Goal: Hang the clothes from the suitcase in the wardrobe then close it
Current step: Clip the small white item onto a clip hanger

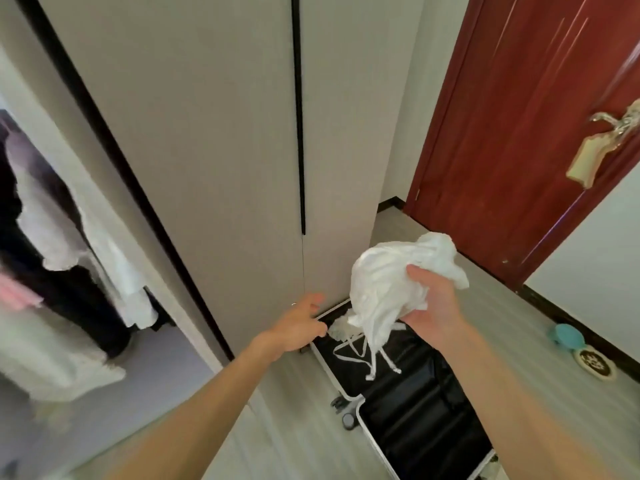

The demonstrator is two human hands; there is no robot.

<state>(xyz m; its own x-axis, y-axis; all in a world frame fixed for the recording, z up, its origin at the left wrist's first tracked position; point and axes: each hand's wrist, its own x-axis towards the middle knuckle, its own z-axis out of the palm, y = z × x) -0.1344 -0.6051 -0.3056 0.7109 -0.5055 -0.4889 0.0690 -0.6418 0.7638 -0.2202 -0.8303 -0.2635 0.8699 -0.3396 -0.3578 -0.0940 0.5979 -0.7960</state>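
My right hand (431, 303) grips a crumpled white garment (384, 282), held above the open black suitcase (415, 403) that lies on the floor. White straps of the garment dangle down over the suitcase lining. My left hand (299, 325) stretches forward with spread fingers and holds nothing, near the suitcase's far corner and the foot of the closed beige wardrobe doors (207, 133). At the left, the open wardrobe section (52, 254) shows hanging white, black and pink clothes, blurred.
A dark red room door (512, 133) with a brass handle stands ajar at the right. A teal object (566, 336) and a round patterned dish (594, 363) sit on the wooden floor by the right wall.
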